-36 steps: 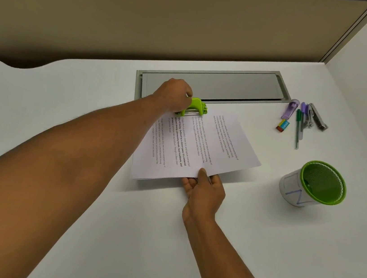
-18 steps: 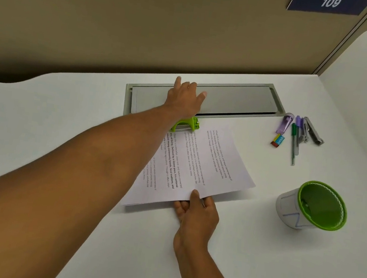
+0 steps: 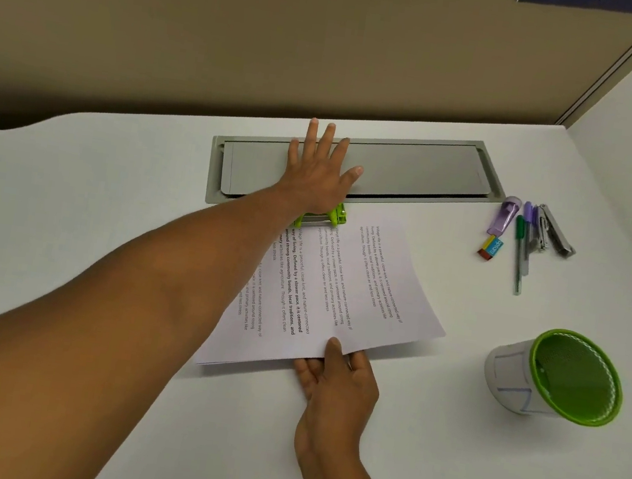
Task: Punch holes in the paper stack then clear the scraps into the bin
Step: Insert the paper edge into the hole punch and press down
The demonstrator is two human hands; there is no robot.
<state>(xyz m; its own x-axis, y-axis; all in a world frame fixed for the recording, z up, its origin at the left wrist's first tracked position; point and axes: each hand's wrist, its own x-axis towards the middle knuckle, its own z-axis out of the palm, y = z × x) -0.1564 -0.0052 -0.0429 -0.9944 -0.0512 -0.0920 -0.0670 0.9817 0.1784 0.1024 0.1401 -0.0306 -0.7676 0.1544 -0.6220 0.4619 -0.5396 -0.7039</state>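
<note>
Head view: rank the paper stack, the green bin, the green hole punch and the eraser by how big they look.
1. paper stack
2. green bin, though it sits nearer the camera than the small items
3. green hole punch, partly hidden under the left hand, so its full extent is unsure
4. eraser

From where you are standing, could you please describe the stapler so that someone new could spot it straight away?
Start at the long grey hatch set into the back of the white desk and follow it to its right end. A small cluster of stationery lies just beyond, and the stapler is its rightmost piece. It is the only grey metal item, beside purple and green pens.
</note>
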